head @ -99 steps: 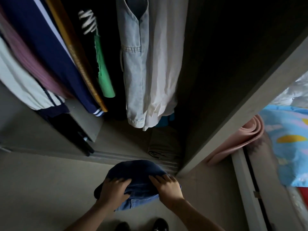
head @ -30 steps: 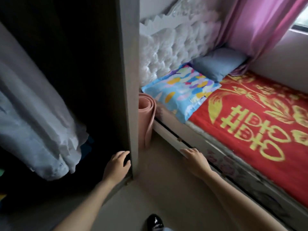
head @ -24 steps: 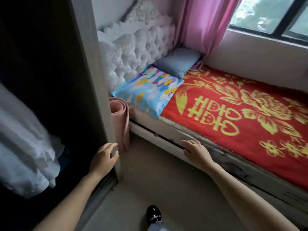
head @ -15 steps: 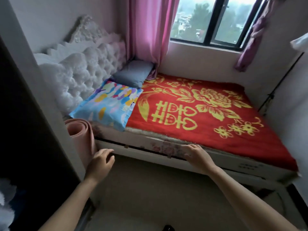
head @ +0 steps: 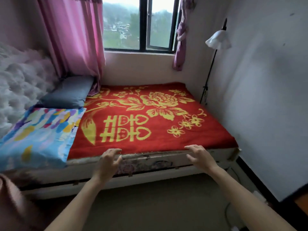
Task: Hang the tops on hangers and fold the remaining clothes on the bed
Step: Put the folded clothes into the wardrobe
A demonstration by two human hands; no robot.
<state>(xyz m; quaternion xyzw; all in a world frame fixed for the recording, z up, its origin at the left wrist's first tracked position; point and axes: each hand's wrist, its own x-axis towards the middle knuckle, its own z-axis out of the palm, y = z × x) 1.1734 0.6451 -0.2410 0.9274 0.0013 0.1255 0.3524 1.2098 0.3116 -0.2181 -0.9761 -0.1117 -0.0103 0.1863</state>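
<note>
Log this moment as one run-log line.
left hand: open, empty, at near edge of bed | right hand: open, empty, at same edge | red blanket: spread on bed

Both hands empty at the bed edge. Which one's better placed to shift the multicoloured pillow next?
Left, probably. The left hand hovers open at the red blanket's near edge, on the side of the multicoloured pillow. The right hand is open too, but farther toward the foot end.
</note>
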